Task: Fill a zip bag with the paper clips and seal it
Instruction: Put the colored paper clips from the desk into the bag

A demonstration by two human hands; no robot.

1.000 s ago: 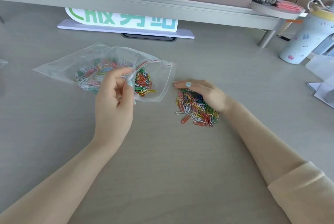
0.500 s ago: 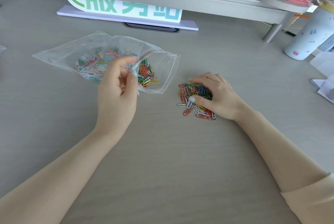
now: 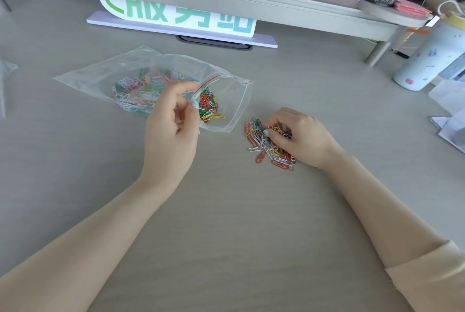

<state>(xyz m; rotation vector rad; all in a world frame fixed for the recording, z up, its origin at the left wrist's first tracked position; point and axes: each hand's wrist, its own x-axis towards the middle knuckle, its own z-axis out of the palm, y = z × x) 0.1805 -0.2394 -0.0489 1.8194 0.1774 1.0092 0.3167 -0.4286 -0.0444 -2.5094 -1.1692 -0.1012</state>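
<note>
Currently my left hand [image 3: 173, 133] pinches the clear plastic zip bag [image 3: 151, 77] mouth open toward 3 o'clock; there my right hand [image 3: 294, 133] curls onto the multicoloured loose paper clips [image 3: 264, 145] on the grey worktop [image 3: 239, 211], apparently gathering a batch.

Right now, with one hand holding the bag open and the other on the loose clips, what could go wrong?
1. The right hand is gathering from the loose pile of coloured paper clips; a big handful may scatter on the grey desk.
2. The left hand pinches only one lip of the clear plastic zip bag, so the mouth could sag shut.
3. Clips near the mouth might slide out if the bag tilts.
</note>
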